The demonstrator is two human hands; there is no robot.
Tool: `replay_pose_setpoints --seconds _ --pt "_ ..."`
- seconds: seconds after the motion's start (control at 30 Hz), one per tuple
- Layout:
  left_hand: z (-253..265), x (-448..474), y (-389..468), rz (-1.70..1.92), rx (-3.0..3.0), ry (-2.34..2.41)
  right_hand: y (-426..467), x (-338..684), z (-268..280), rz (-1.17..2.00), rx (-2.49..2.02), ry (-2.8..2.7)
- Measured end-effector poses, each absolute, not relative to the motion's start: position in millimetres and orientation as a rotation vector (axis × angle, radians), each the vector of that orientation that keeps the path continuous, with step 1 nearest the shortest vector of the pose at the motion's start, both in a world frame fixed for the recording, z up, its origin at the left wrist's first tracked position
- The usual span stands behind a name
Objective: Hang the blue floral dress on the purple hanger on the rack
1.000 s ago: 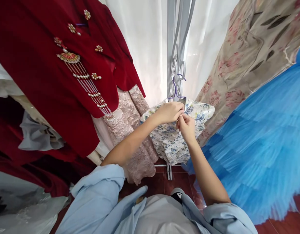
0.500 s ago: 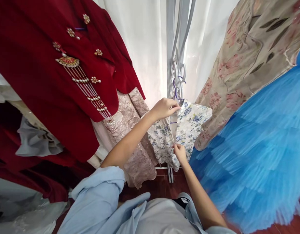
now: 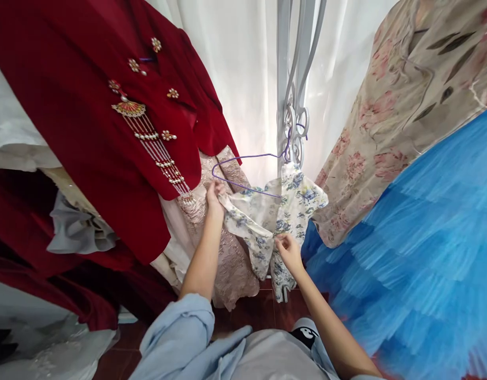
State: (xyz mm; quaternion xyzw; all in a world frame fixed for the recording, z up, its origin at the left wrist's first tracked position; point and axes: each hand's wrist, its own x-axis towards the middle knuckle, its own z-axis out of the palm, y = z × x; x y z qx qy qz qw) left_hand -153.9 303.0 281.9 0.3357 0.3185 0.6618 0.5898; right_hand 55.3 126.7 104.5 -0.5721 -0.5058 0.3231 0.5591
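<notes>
A white blouse with blue flowers (image 3: 297,203) hangs by one shoulder on a thin purple hanger (image 3: 247,157). The hanger's other arm is bare and points left. My left hand (image 3: 215,194) is closed on the blouse's loose shoulder edge, drawn out to the left below that bare arm. Lower down, my right hand (image 3: 288,249) pinches the front edge of the blouse near its middle. The blouse front is open between my hands, and its pale inside shows.
The hanger hooks onto a grey metal rack (image 3: 291,79) before a white curtain (image 3: 235,68). A red jacket (image 3: 180,121) with beaded brooches and a pink brocade garment (image 3: 237,269) hang left. On the right are a beige floral dress (image 3: 370,132) and a blue ruffled dress (image 3: 418,232).
My left hand has moved left and down from the hanger's neck, pulling one shoulder of the blouse off the hanger. The hanger's left arm is now exposed. My right hand keeps its pinch.
</notes>
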Motion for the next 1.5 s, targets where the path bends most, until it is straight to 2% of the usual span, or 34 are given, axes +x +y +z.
replay_pose_setpoints --seconds 0.13,0.23,0.37,0.5,0.63,0.8,0.9,1.07,1.23,1.37,1.5 --pt "223.8 -99.9 239.3 1.401 0.696 0.753 118.5 43.1 120.1 0.585 -1.273 -1.395" --pt "202.9 -54.3 196.1 1.250 1.060 0.704 110.1 44.1 135.2 0.740 -1.235 -1.575" --pt "195.6 -32.4 161.4 0.698 1.712 0.415 85.7 78.3 164.4 1.004 -1.361 -1.715" --pt "178.1 -45.4 144.3 0.278 1.634 0.314 52.5 141.1 211.1 1.320 -1.139 -1.796" --pt "171.1 -70.1 137.4 0.018 1.643 0.432 42.2 215.1 248.6 1.215 -1.284 -1.588" --pt "208.8 -91.0 134.8 0.315 2.029 0.795 101.9 287.1 273.9 0.862 -1.297 -1.429" --pt "237.2 -90.7 126.4 0.448 2.133 0.995 161.4 291.3 289.6 0.785 -1.189 -1.379" --pt "261.2 -98.4 118.0 0.748 2.119 1.270 224.9 246.5 309.3 1.031 -1.051 -1.484" --pt "254.8 -154.3 136.5 0.834 1.995 1.249 222.8 223.3 317.9 1.273 -1.010 -1.513" --pt "266.2 -205.1 176.1 0.708 2.039 1.337 215.9 232.0 323.6 1.220 -1.068 -1.588" --pt "323.0 -225.9 253.9 0.780 1.973 1.274 213.3 232.1 324.3 1.072 -1.062 -1.622"
